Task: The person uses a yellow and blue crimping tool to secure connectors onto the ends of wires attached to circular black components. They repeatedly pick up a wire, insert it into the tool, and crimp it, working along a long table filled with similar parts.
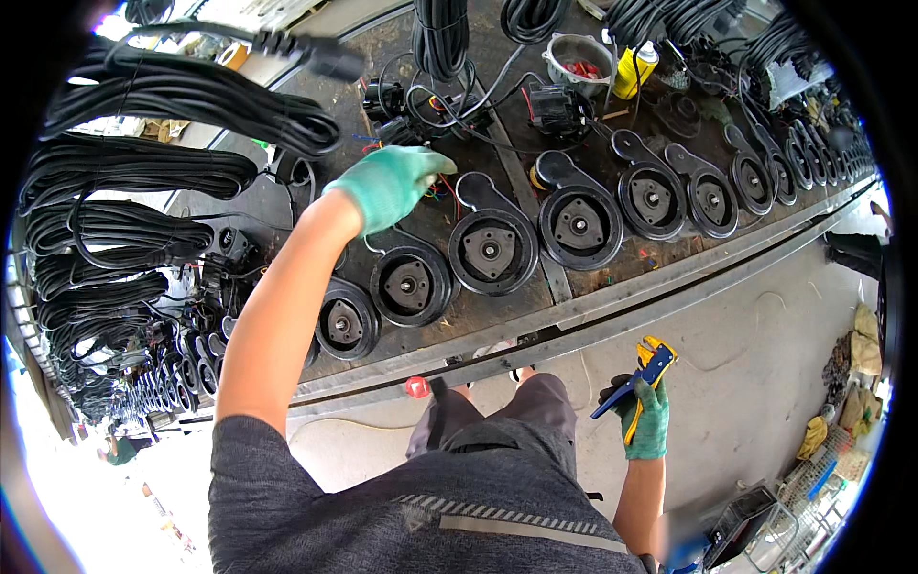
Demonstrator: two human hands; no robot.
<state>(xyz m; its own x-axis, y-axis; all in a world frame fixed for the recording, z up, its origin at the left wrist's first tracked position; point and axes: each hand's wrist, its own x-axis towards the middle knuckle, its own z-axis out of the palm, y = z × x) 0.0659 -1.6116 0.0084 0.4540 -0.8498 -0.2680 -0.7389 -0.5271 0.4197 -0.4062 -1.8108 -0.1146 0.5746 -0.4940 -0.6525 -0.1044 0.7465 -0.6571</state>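
My left hand (390,187), in a green glove, reaches over the bench with its fingers drawn together. Thin coloured wires (439,187) lie right by its fingertips; whether they are pinched is hidden. My right hand (648,426), gloved too, is held low in front of the bench, closed around blue and yellow wire strippers (656,365) with the head pointing up. Closest to my left hand are round black motor housings with curved necks, one housing (491,251) to its right and another (409,285) below it.
More housings (653,198) line the bench's metal front edge (631,287). Coiled black cables (143,177) hang at left and along the back. Behind the housings are black motor parts (559,110), a bowl (579,59) with red pieces and a yellow spray can (635,71). A wire basket (813,488) stands lower right.
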